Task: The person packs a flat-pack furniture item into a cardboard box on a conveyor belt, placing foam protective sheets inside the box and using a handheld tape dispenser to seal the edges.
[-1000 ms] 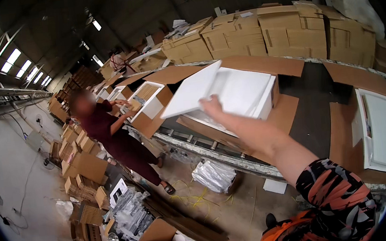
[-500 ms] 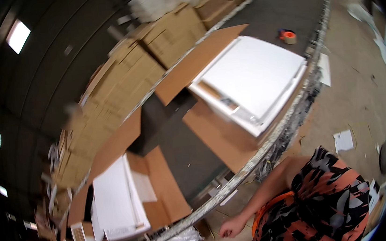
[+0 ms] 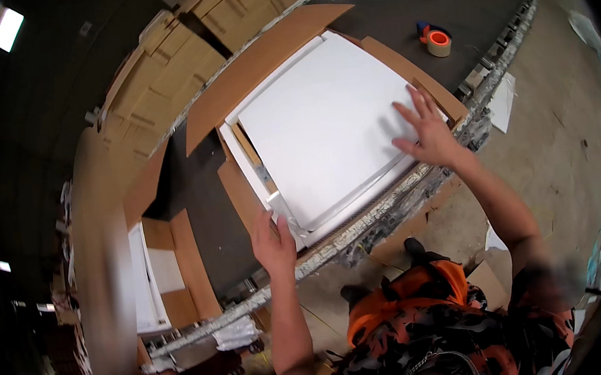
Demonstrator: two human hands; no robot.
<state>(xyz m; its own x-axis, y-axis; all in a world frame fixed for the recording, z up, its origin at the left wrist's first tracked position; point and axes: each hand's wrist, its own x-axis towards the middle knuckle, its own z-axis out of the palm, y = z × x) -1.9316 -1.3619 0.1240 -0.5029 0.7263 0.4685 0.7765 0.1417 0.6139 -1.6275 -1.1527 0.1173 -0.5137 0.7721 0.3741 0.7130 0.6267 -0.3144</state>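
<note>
Leaning over the conveyor (image 3: pixel 213 222), the person has both hands out above a flat white panel (image 3: pixel 330 122) that lies face-up in an open cardboard box (image 3: pixel 249 83). From here the panel looks nearly square, so I can't tell which way its long axis runs; its near edge follows the conveyor's side rail, slanting from lower left to upper right. A pale rim (image 3: pixel 323 232) frames it, and a brown strip (image 3: pixel 247 145) shows beside its left edge. The right hand (image 3: pixel 430 133) is spread wide at the panel's right end, whether touching I can't say. The left hand (image 3: pixel 274 250), thumb and fingers parted, is at the near left corner, gripping nothing I can see. Past the box's right end sits a tape dispenser (image 3: pixel 437 41).
</note>
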